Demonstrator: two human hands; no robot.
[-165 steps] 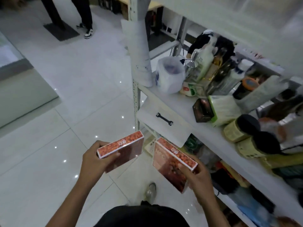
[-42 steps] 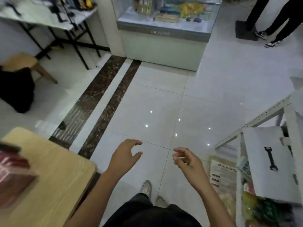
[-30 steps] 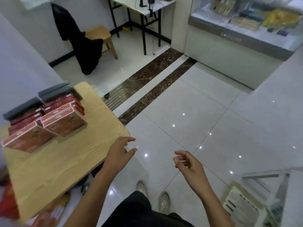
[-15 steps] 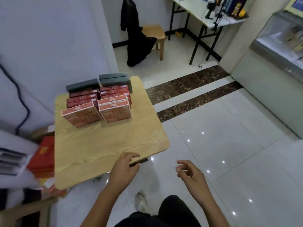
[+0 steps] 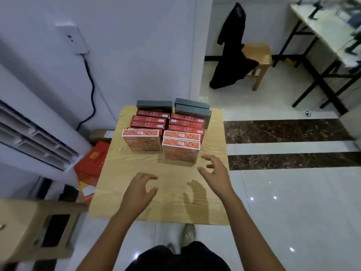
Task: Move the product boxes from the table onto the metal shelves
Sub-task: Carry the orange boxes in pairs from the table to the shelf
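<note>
Boxes (image 5: 172, 132) stand in two rows at far edge of table (image 5: 136, 204), grey ones rearmost. Left hand (image 5: 137, 193) over table middle, fingers spread, loosely curled, holding nothing. Right hand (image 5: 215, 174) near right edge, just beside nearest orange box (image 5: 180, 152), fingers wide, empty.

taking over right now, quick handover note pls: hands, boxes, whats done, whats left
Left hand: open, empty, over the wooden table.
Right hand: open, empty, just short of the nearest orange box, not touching.
Boxes: two rows on the table, orange at front, red boxes behind, grey boxes at the back.
Done: cannot tell; metal shelves out of view.
Left: carry every box here to the shelves.
</note>
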